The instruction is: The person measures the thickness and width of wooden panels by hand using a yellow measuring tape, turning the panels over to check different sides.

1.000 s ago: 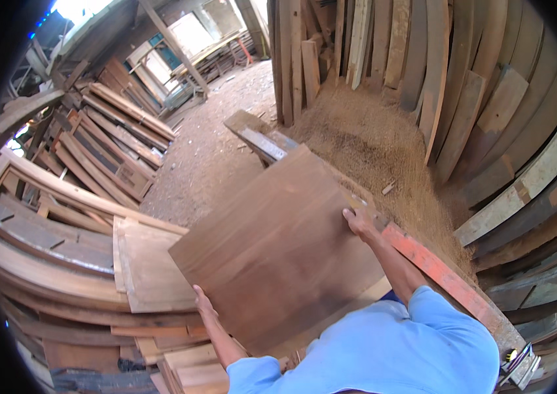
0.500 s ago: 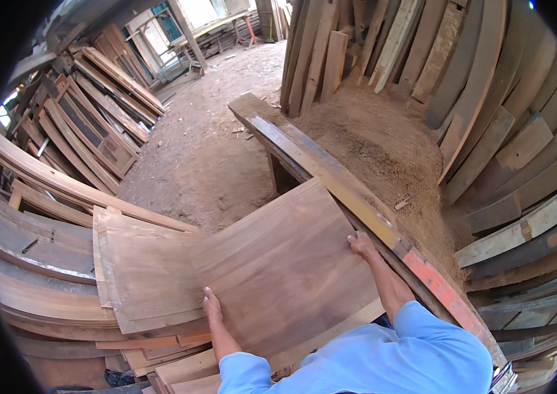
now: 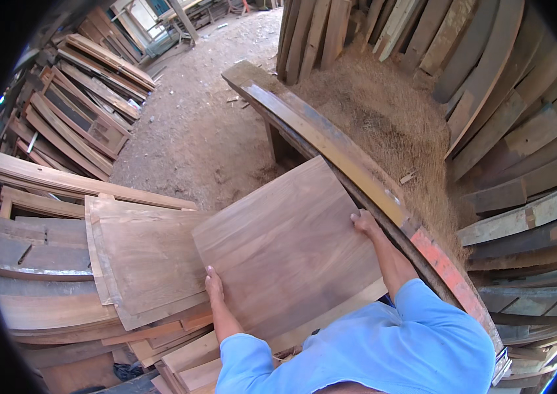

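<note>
A wide, flat brown wooden panel [image 3: 285, 243] lies tilted in front of me, its right edge close beside a long bench. My left hand [image 3: 213, 284] grips its left edge, thumb on top and the other fingers hidden beneath. At the opposite edge my right hand [image 3: 364, 222] holds it the same way, near the bench's yellowish rail [image 3: 350, 174]. Just left of the held panel is a stack of similar thin panels [image 3: 150, 249], partly overlapped by it.
The narrow bench [image 3: 252, 79] runs from far middle to near right, with a red-painted section [image 3: 446, 272]. Sawdust [image 3: 390, 125] covers the ground beyond it. Planks [image 3: 534, 151] lean along the right; stacked boards [image 3: 48, 308] and frames [image 3: 81, 131] fill the left.
The view has shifted slightly, with the far ground and planks sitting higher in the picture. Both hands keep their hold on the panel's edges, and the panel stays beside the bench.
</note>
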`<control>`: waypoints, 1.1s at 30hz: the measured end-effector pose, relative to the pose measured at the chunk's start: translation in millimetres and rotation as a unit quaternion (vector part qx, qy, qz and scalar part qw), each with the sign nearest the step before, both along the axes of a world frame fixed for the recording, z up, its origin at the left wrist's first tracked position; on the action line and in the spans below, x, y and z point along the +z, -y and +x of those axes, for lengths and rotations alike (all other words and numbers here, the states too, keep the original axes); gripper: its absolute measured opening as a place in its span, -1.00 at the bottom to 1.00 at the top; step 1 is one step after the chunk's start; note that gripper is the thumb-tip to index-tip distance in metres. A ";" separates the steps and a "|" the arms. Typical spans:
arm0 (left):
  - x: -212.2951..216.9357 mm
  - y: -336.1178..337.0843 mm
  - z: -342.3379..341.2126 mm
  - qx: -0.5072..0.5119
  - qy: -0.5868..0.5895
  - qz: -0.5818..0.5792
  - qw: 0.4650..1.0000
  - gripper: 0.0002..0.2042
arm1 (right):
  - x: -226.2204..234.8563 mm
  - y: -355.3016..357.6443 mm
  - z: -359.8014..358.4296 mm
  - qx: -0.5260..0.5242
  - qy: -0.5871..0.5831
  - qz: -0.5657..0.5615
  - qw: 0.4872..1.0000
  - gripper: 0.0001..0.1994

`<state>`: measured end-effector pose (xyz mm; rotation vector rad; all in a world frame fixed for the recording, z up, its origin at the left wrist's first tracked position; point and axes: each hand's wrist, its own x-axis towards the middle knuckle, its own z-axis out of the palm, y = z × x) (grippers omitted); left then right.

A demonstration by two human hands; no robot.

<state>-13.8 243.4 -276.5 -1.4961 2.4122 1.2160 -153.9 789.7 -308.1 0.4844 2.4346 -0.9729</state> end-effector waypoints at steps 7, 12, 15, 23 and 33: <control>-19.7 18.3 -0.4 -0.007 -0.028 0.017 0.999 -0.20 | -1.2 -5.5 0.0 0.001 0.003 -0.019 1.000 -0.31; -14.9 6.9 -3.4 -0.042 -0.078 0.052 0.995 -0.26 | -8.1 -13.9 8.9 0.029 -0.054 0.022 0.998 -0.29; -9.1 -1.7 -7.9 -0.036 -0.094 0.059 0.993 -0.27 | -13.0 -23.1 24.4 0.043 -0.095 0.040 0.994 -0.30; -18.6 6.4 1.8 -0.031 -0.074 0.024 0.996 -0.28 | 66.5 -84.9 53.3 0.034 -0.110 0.210 0.971 -0.33; -21.4 -10.7 -16.9 -0.042 -0.052 0.020 0.998 -0.20 | 32.5 -183.6 105.5 0.025 0.094 0.240 0.966 0.15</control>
